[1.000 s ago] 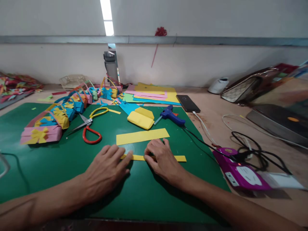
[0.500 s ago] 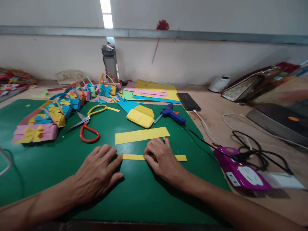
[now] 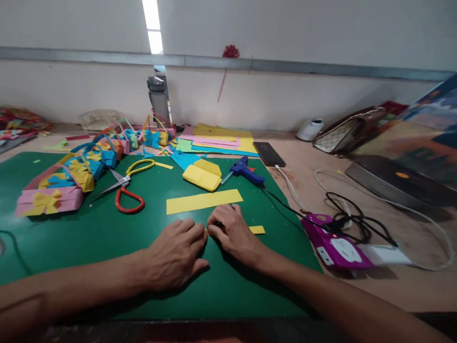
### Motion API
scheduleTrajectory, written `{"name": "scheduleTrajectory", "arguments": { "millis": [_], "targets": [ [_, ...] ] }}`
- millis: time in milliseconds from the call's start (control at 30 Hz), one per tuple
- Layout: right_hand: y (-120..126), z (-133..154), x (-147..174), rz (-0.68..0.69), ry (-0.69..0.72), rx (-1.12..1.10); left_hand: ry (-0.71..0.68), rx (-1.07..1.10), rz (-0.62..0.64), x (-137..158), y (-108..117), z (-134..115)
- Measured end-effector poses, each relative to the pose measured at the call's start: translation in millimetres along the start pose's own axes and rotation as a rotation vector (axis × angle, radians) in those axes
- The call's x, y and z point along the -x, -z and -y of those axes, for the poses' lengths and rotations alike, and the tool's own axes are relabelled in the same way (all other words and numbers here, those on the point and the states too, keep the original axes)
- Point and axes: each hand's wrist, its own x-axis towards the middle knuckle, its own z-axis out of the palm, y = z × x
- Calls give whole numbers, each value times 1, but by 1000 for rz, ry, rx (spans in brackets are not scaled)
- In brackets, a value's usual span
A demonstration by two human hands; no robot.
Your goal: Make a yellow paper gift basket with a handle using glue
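A narrow, folded-looking yellow paper strip (image 3: 257, 230) lies on the green mat; its right end shows past my right hand, and its left part is hidden. My right hand (image 3: 232, 231) is closed on the strip, thumb against bent fingers. My left hand (image 3: 178, 252) lies palm down over the strip's left part, fingertips almost meeting the right hand's, with its thumb held apart. Just beyond them is a wider flat yellow strip (image 3: 203, 201). Farther back rests a folded yellow paper piece (image 3: 202, 176), beside a blue glue gun (image 3: 248, 171).
Scissors (image 3: 126, 183) with yellow and red handles lie open on the green mat (image 3: 107, 243). Small paper baskets (image 3: 50, 200) line the left. Coloured sheets (image 3: 217, 138), a phone (image 3: 269, 153), a purple power strip (image 3: 335, 245) and cables (image 3: 364, 224) lie behind and right.
My left hand has slid right along the narrow strip, up against my right hand, covering the stretch that showed between them. The camera view has shifted slightly.
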Motion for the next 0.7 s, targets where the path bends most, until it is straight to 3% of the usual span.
{"name": "scheduleTrajectory", "arguments": {
  "millis": [100,233,467,567,700],
  "targets": [
    [5,-6,1,-51,27,5,3,42,32,-2,-5,2],
    [8,-15,7,-130,148,183,0,73,55,2,-5,5],
    [2,-19,19,-131,285,427,13,97,66,-2,-1,5],
    [0,-20,18,-115,297,406,23,92,61,-2,-3,5],
    [2,-20,16,-69,212,235,45,115,29,0,-8,6]
  ]
}}
